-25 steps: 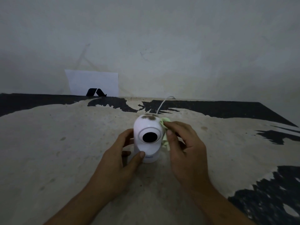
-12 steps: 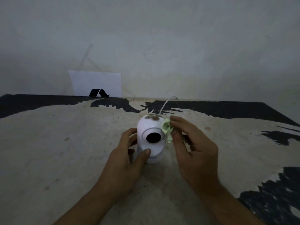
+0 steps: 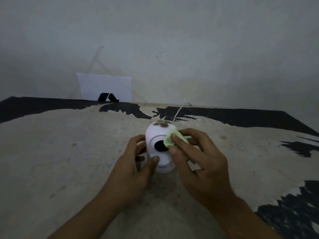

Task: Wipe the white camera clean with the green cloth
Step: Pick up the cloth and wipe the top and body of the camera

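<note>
Both forearms come in from the bottom edge and converge on the white camera (image 3: 159,147), which stands upright on the table (image 3: 51,152), near its middle, lens facing the viewer. The left hand (image 3: 133,171) reaches in from the camera's left side, wrist low and palm turned toward the body; its fingers (image 3: 136,140) curl round the left flank and rear of the housing while the thumb (image 3: 152,163) lies across the lower front, just above the small lettering on the base, so this hand is clamped on the camera. The right hand (image 3: 200,168) approaches from the camera's right, back of the hand up, fingers bent inward. It pinches the green cloth (image 3: 170,139) between thumb and fingertips and presses the bunched end against the right edge of the dark lens, on the upper right of the face; the rest of the cloth trails back under the palm. A patch of brown dirt (image 3: 161,123) sits on the crown of the camera, above the cloth and apart from it. A white cable (image 3: 179,111) rises from behind the camera toward the wall (image 3: 189,40). Behind and to the left of the camera, a white card (image 3: 105,85) with a black mark leans against the wall at the table's far edge.
</note>
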A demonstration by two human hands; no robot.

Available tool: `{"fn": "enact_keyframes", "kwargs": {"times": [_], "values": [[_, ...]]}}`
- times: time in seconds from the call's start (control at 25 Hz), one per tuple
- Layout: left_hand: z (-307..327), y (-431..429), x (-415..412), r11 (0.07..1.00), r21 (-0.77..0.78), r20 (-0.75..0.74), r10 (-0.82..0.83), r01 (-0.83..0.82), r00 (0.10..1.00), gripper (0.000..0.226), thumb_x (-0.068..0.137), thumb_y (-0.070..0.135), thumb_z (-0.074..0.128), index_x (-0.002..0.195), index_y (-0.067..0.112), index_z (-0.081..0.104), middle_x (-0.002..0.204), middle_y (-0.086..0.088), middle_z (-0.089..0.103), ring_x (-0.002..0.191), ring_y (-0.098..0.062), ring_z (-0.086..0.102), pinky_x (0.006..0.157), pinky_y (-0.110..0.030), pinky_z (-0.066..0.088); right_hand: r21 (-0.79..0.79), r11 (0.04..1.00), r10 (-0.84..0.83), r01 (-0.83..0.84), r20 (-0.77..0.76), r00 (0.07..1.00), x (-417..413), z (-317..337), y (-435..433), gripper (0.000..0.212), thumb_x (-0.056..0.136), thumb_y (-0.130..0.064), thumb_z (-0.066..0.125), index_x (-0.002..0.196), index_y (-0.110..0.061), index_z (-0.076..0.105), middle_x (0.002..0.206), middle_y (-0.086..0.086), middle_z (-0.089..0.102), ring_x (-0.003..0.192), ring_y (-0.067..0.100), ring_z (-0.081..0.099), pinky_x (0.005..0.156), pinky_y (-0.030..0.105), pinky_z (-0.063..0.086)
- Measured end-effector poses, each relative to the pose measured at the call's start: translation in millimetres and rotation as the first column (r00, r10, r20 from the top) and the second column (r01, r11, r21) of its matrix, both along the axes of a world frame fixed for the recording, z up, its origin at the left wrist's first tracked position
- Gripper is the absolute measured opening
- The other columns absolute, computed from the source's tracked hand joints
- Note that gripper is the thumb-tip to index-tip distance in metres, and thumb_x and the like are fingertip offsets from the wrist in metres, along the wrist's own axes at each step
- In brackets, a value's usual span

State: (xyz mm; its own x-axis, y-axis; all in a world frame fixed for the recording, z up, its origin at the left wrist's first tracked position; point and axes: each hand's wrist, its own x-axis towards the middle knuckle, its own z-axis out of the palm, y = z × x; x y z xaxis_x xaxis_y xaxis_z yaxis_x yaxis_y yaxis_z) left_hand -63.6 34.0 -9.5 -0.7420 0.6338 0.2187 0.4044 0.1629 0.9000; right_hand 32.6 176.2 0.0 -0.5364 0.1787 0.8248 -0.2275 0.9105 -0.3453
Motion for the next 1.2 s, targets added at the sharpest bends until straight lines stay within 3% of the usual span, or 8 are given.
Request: {"fn": "enact_keyframes", "kwargs": {"times": [0.16,0.32,0.44,0.56,0.76,0.88,1.04,1.2], "values": [[-3,-1,-1,1.000,0.002,0.006,-0.008,0.008,1.000,0.059,0.068,0.057,0.055,0.123,0.046,0.035,0.126,0.021,0.054,0.112,-0.006,0.055,0.096,-0.039,0.049,0.032,0.996,-0.083,0.084,-0.035,0.996,0,-3,2,0.024,0.082,-0.009,0.069,0.104,0.000,0.070,0.108,0.015,0.067,0.098,0.011,0.060,0.088,0.010,0.047],[-3,-2,-2,1.000,-0.015,-0.012,-0.026,0.026,1.000,0.054,0.071,0.054,0.055,0.120,0.049,0.034,0.116,0.033,0.049,0.111,-0.004,0.053,0.094,-0.033,0.047,-0.098,0.987,-0.130,0.123,-0.068,0.989,-2,-5,5,0.022,0.086,-0.007,0.064,0.107,-0.001,0.067,0.105,0.003,0.063,0.097,0.003,0.057,0.088,0.008,0.043],[-3,-3,-2,1.000,-0.005,-0.004,-0.029,0.029,1.000,0.053,0.072,0.052,0.056,0.120,0.049,0.035,0.119,0.031,0.050,0.112,-0.007,0.055,0.093,-0.030,0.047,-0.215,0.973,-0.095,0.083,-0.045,0.994,-4,-4,-1,0.028,0.088,-0.020,0.062,0.109,-0.003,0.066,0.111,0.007,0.061,0.097,0.001,0.057,0.083,0.007,0.045],[-4,-2,-2,1.000,0.017,-0.008,-0.026,0.026,1.000,0.051,0.073,0.050,0.058,0.120,0.049,0.036,0.123,0.026,0.053,0.112,-0.009,0.057,0.096,-0.038,0.049,-0.149,0.985,-0.095,0.084,-0.073,0.993,-2,-1,-4,0.029,0.084,-0.015,0.070,0.109,-0.002,0.067,0.111,0.008,0.061,0.097,0.005,0.058,0.085,0.008,0.045],[-3,-1,-3,1.000,-0.002,-0.019,-0.023,0.023,1.000,0.054,0.071,0.053,0.055,0.120,0.050,0.032,0.110,0.038,0.045,0.113,-0.006,0.053,0.090,-0.024,0.043,-0.104,0.988,-0.122,0.117,-0.044,0.992,-5,-6,6,0.031,0.089,-0.016,0.058,0.118,-0.005,0.062,0.113,-0.002,0.062,0.107,0.013,0.059,0.094,0.016,0.046],[-3,-2,-3,1.000,-0.007,-0.006,-0.017,0.016,1.000,0.054,0.072,0.053,0.055,0.121,0.050,0.032,0.113,0.036,0.045,0.111,-0.005,0.052,0.089,-0.023,0.042,-0.104,0.988,-0.120,0.115,-0.041,0.992,-5,-8,7,0.033,0.090,-0.016,0.053,0.120,-0.005,0.061,0.118,0.004,0.064,0.112,0.015,0.059,0.096,0.025,0.048],[1,-1,-1,0.999,-0.028,-0.017,-0.017,0.016,1.000,0.045,0.072,0.053,0.054,0.108,0.059,0.029,0.103,0.045,0.040,0.095,0.011,0.050,0.076,-0.008,0.037,0.046,0.996,-0.071,0.073,-0.048,0.996,-5,-11,2,0.033,0.090,-0.013,0.053,0.121,-0.005,0.058,0.124,0.009,0.063,0.118,0.016,0.056,0.099,0.038,0.048],[3,-1,1,1.000,-0.026,-0.009,-0.015,0.015,1.000,0.042,0.075,0.048,0.056,0.107,0.058,0.031,0.101,0.045,0.042,0.092,0.019,0.048,0.071,-0.004,0.038,-0.182,0.978,-0.094,0.098,0.030,0.995,-8,-10,10,0.029,0.094,-0.010,0.050,0.120,-0.006,0.061,0.114,0.006,0.069,0.106,0.006,0.061,0.091,0.015,0.049]]}}
